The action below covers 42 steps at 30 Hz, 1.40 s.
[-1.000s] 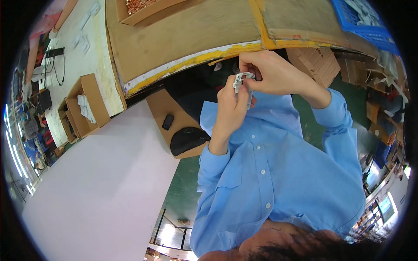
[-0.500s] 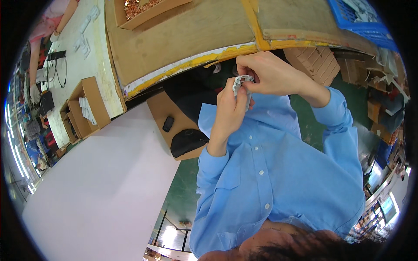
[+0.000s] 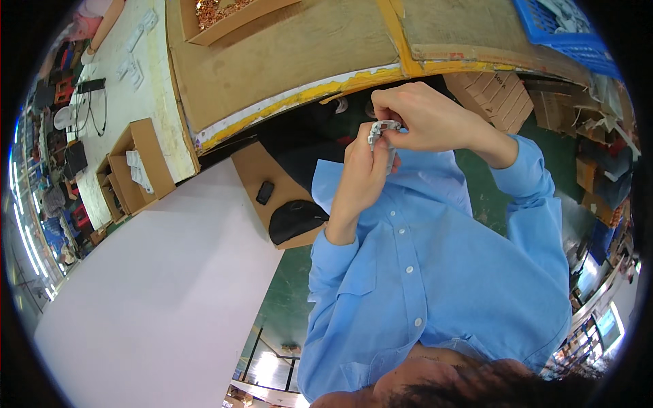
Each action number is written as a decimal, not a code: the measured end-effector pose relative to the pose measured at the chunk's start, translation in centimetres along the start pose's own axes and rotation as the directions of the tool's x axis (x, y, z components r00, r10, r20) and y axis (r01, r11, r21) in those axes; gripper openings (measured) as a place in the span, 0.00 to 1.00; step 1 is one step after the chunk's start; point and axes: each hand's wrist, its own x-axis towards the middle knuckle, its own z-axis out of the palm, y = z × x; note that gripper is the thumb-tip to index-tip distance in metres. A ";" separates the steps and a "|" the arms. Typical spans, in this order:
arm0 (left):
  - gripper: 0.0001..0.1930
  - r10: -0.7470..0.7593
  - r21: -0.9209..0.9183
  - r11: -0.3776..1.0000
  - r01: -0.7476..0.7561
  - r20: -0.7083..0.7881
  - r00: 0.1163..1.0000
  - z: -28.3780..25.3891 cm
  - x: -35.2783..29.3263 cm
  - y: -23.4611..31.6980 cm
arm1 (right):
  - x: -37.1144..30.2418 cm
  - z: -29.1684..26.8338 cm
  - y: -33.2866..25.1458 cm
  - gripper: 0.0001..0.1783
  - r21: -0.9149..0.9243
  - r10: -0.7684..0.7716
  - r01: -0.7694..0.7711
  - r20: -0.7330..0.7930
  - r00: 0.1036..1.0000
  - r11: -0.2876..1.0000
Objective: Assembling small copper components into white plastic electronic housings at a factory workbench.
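Observation:
A white plastic housing (image 3: 375,134) with a hollow, ribbed end is gripped upright in my left hand (image 3: 362,173), thumb along its side. My right hand (image 3: 430,117) comes over from the right, its fingers bent in a pinch at the top of the housing. Inside that end a small reddish-brown spot shows. Whatever the right fingertips pinch, if anything, is hidden by the fingers. Both hands are just off the near edge of the brown-topped workbench (image 3: 299,75), above my lap.
A carton of small copper-coloured parts (image 3: 238,19) and a blue plastic basket (image 3: 571,51) stand on the bench. To the left lie a white board (image 3: 156,272), a cardboard sheet with a black pouch (image 3: 296,221), and an open carton (image 3: 153,160). A co-worker's arm (image 3: 105,27) reaches over the far-left table.
My hands and the housing stay together, with only a slight shift in the picture. At far left, the co-worker's lower arm and hand have left the spot beside the table.

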 end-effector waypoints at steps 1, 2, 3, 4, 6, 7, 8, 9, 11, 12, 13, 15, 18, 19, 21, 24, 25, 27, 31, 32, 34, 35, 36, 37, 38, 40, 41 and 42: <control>0.09 0.001 0.000 1.000 -0.001 0.001 1.000 0.0 0.0 0.0 | -0.1 0.0 0.2 0.10 0.007 0.011 -0.011 0.002 1.000 1.000; 0.09 -0.014 0.008 1.000 0.014 0.010 1.000 -0.1 0.0 -0.1 | -0.1 0.0 0.4 0.10 0.006 0.011 -0.011 0.001 1.000 1.000; 0.10 -0.029 0.016 0.999 0.029 0.015 0.999 -0.1 0.0 -0.1 | -0.1 0.2 0.5 0.11 0.005 -0.014 0.014 -0.019 1.000 1.000; 0.10 -0.027 0.016 1.000 0.027 0.012 1.000 -0.1 -0.1 0.0 | -0.1 0.3 0.7 0.11 0.005 -0.039 0.039 -0.039 0.998 0.999; 0.08 0.019 -0.005 1.000 -0.019 -0.003 1.000 0.0 0.2 0.4 | -0.1 0.2 0.7 0.11 0.021 -0.050 0.051 -0.057 0.997 0.998; 0.08 0.029 -0.002 1.000 -0.029 -0.011 1.000 0.0 0.2 0.3 | 0.0 0.1 0.6 0.11 0.039 -0.057 0.061 -0.078 0.995 0.997; 0.08 0.021 -0.014 1.000 -0.021 -0.013 1.000 0.1 0.0 -0.1 | -0.2 0.0 0.4 0.10 0.078 -0.037 0.042 -0.066 0.997 0.996; 0.07 0.013 -0.025 1.000 -0.013 -0.016 1.000 0.0 0.0 -0.1 | -0.3 0.0 0.3 0.10 0.115 -0.019 0.025 -0.052 0.998 0.993; 0.07 0.024 -0.041 0.999 -0.024 0.003 1.000 0.0 0.1 0.1 | -0.4 -0.2 0.3 0.10 0.129 -0.002 0.005 -0.024 1.000 0.992; 0.06 0.030 -0.051 0.998 -0.029 0.007 1.000 0.0 0.1 0.1 | -0.5 -0.4 0.1 0.10 0.126 0.013 -0.012 -0.004 1.000 0.992; 0.06 0.030 -0.024 0.999 -0.029 0.011 1.000 -0.1 0.2 0.2 | -0.4 -0.5 0.1 0.09 0.119 -0.005 0.006 -0.008 1.000 0.993; 0.06 0.025 -0.037 0.999 -0.024 0.026 0.999 -0.2 0.0 0.4 | -0.4 -0.6 -0.4 0.11 0.136 0.034 -0.039 0.034 0.999 0.990; 0.06 0.042 -0.051 0.998 -0.042 -0.007 0.999 -0.6 0.2 0.4 | 0.1 -0.6 -0.3 0.10 0.162 0.007 -0.011 0.025 1.000 0.987; 0.06 0.034 -0.066 0.997 -0.035 -0.020 0.999 -0.7 0.2 0.5 | 0.3 -0.4 -0.3 0.10 0.197 -0.015 0.014 0.004 1.000 0.980; 0.06 0.029 -0.041 0.999 -0.031 -0.049 0.998 -1.1 0.1 0.5 | 0.7 0.1 -0.5 0.10 0.218 -0.027 0.030 -0.020 0.999 0.975; 0.06 -0.018 -0.028 0.999 0.016 -0.094 0.995 -1.6 0.2 1.1 | 1.6 0.1 -0.6 0.10 0.153 -0.040 0.041 -0.007 0.999 0.987; 0.06 -0.025 -0.035 0.999 0.021 -0.101 0.995 -1.8 0.3 1.2 | 1.8 -0.1 -0.8 0.10 0.125 -0.020 0.018 0.020 1.000 0.992; 0.06 -0.025 -0.039 0.999 0.021 -0.112 0.993 -2.4 0.6 1.1 | 2.4 0.3 -0.4 0.10 0.119 -0.044 0.044 -0.003 0.999 0.992; 0.08 0.116 0.090 0.990 -0.107 -0.103 0.988 -4.0 1.5 -0.4 | 3.9 -0.2 -0.1 0.10 0.159 -0.095 0.090 0.026 0.995 0.983; 0.09 0.185 0.163 0.972 -0.167 -0.106 0.977 -4.2 1.7 -0.6 | 4.3 -0.5 0.1 0.09 0.210 -0.098 0.088 0.038 0.995 0.974; 0.09 0.148 0.097 0.986 -0.134 -0.149 0.978 -3.8 1.8 1.0 | 4.9 -1.1 0.5 0.08 0.260 -0.097 0.082 0.045 0.994 0.962; 0.10 0.107 0.027 0.994 -0.104 -0.189 0.976 -3.6 1.9 1.6 | 5.1 -1.4 0.5 0.07 0.318 -0.063 0.044 0.051 0.997 0.947; 0.10 0.111 0.028 0.994 -0.108 -0.186 0.976 -4.1 1.9 1.2 | 5.3 -1.8 0.5 0.06 0.374 -0.030 0.007 0.058 0.998 0.928; 0.11 0.065 0.035 0.998 -0.060 -0.152 0.986 -4.9 1.9 0.2 | 5.6 -1.6 1.1 0.07 0.345 -0.053 0.046 0.010 0.999 0.937; 0.11 0.019 0.043 0.999 -0.014 -0.115 0.993 -5.6 1.9 -0.4 | 5.9 -2.0 1.2 0.07 0.340 -0.043 0.040 -0.001 0.999 0.940; 0.10 -0.021 0.023 0.999 0.024 -0.120 0.993 -6.9 2.4 -0.2 | 6.5 -2.6 1.3 0.09 0.367 -0.043 0.040 -0.001 0.999 0.929; 0.11 -0.031 0.010 0.999 0.033 -0.166 0.986 -7.8 2.7 -0.2 | 6.9 -3.0 1.8 0.14 0.363 -0.056 0.045 0.019 0.998 0.931; 0.13 -0.025 -0.005 1.000 0.025 -0.264 0.964 -8.5 2.9 1.0 | 7.3 -3.7 2.0 0.15 0.366 -0.077 0.076 -0.012 0.997 0.927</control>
